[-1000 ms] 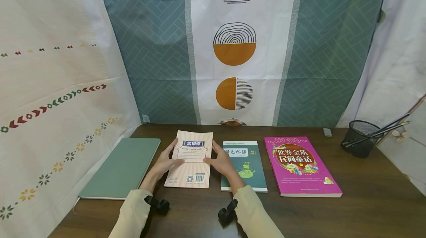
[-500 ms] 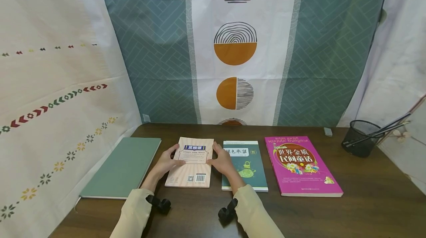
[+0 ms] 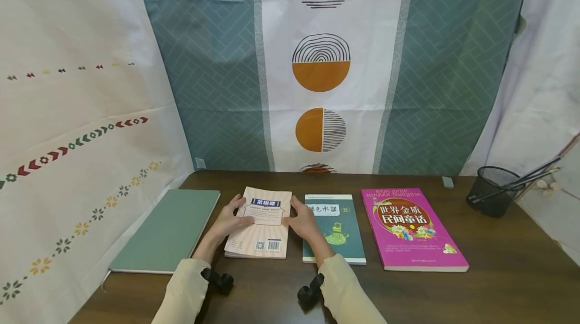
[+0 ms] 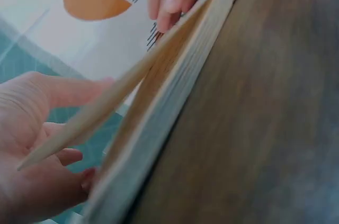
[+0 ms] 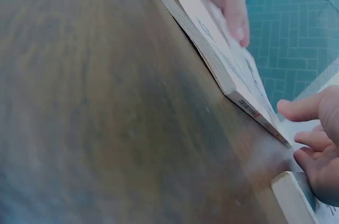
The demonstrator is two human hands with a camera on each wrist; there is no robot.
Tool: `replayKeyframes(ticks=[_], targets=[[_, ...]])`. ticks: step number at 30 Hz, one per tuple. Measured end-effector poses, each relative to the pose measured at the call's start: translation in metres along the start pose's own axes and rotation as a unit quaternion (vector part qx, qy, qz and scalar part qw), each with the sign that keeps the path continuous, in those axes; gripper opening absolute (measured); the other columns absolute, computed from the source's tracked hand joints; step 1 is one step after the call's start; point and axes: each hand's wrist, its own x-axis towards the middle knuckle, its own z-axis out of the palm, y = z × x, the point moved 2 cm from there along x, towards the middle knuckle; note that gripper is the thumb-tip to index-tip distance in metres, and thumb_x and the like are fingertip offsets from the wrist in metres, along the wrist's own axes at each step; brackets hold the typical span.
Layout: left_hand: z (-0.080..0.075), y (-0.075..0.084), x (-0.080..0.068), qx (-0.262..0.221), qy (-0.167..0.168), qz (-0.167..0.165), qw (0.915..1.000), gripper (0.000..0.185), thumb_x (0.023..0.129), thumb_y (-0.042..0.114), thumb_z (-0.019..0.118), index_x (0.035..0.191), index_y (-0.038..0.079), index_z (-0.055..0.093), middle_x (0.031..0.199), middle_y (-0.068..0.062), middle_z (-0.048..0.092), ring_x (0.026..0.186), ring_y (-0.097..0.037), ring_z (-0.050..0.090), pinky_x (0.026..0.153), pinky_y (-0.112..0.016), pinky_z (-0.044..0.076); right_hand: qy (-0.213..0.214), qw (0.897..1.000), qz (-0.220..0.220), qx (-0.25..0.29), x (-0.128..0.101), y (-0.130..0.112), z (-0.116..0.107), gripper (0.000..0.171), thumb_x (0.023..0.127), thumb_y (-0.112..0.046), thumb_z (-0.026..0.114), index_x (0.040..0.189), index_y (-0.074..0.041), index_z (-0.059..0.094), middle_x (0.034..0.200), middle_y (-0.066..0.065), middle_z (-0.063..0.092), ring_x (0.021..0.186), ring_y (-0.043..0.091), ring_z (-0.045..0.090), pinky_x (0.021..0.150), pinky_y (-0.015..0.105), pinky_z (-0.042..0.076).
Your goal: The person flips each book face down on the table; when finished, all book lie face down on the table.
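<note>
A beige paperback book (image 3: pixel 258 228) lies back cover up on the table, with a blue title band and a barcode. At its left edge my left hand (image 3: pixel 232 220) grips it, thumb on top; the left wrist view shows the upper part of the book (image 4: pixel 116 94) raised between thumb and fingers, over the thicker pages below. My right hand (image 3: pixel 302 220) holds the opposite edge, its thumb on the cover's margin; in the right wrist view its fingers (image 5: pixel 312 139) are right at the spine. The right forearm overlaps a dark green book (image 3: pixel 337 236).
A large sage-green hardback (image 3: pixel 169 231) lies to the left, a thick magenta book (image 3: pixel 410 233) to the right. A black mesh pen holder (image 3: pixel 491 193) with sticks in it stands at the far right. Patterned cloth (image 3: pixel 217 62) hangs behind the brown wooden table (image 3: pixel 507 273).
The far edge of the beige book has come down and nearer, so it lies flatter. Its near edge now shows a thin gap at the lower left. Both hands have hardly moved.
</note>
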Motion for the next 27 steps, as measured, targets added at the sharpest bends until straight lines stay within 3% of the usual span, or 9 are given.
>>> replayKeyframes(ticks=[7, 12, 16, 21, 27], targets=[[0.004, 0.034, -0.009, 0.008, 0.017, 0.057, 0.9982, 0.078, 0.087, 0.009, 0.070, 0.150, -0.007, 0.028, 0.164, -0.020, 0.000, 0.151, -0.043, 0.003, 0.119, -0.057, 0.020, 0.022, 0.999, 0.000, 0.034, -0.002, -0.003, -0.014, 0.069, 0.090, -0.007, 0.064, 0.148, 0.007, 0.031, 0.151, 0.024, 0.040, 0.140, 0.044, 0.037, 0.109, 0.055, 0.039], [0.027, 0.057, -0.008, 0.012, -0.001, 0.088, 0.9961, 0.077, 0.088, 0.016, 0.071, 0.151, -0.001, 0.031, 0.165, -0.018, 0.004, 0.150, -0.044, 0.009, 0.116, -0.061, 0.025, 0.058, 0.998, -0.007, 0.022, -0.001, 0.000, -0.050, 0.068, 0.090, -0.006, 0.065, 0.149, 0.003, 0.033, 0.151, 0.020, 0.042, 0.143, 0.039, 0.034, 0.110, 0.055, 0.037], [0.057, 0.068, -0.001, -0.022, -0.036, 0.086, 0.9954, 0.078, 0.088, 0.021, 0.071, 0.152, 0.005, 0.030, 0.165, -0.014, 0.007, 0.147, -0.047, 0.018, 0.113, -0.063, 0.029, 0.084, 0.996, -0.003, 0.001, -0.005, 0.012, -0.084, 0.068, 0.090, -0.007, 0.065, 0.149, 0.002, 0.033, 0.151, 0.020, 0.042, 0.144, 0.038, 0.031, 0.115, 0.055, 0.031], [0.089, 0.071, 0.010, -0.067, -0.070, 0.052, 0.9940, 0.079, 0.088, 0.028, 0.070, 0.153, 0.008, 0.029, 0.164, -0.015, 0.016, 0.144, -0.046, 0.027, 0.111, -0.064, 0.031, 0.069, 0.997, 0.016, -0.028, -0.012, 0.027, -0.114, 0.069, 0.093, -0.012, 0.062, 0.152, 0.002, 0.027, 0.155, 0.020, 0.035, 0.147, 0.038, 0.025, 0.118, 0.054, 0.026], [0.119, 0.075, 0.014, -0.057, -0.095, 0.019, 0.9937, 0.087, 0.085, 0.034, 0.073, 0.153, 0.002, 0.027, 0.152, -0.022, 0.037, 0.134, -0.039, 0.040, 0.108, -0.056, 0.039, 0.059, 0.997, 0.038, -0.021, -0.022, 0.039, -0.135, 0.069, 0.095, -0.013, 0.061, 0.152, 0.003, 0.024, 0.157, 0.024, 0.028, 0.148, 0.040, 0.019, 0.120, 0.055, 0.021]])
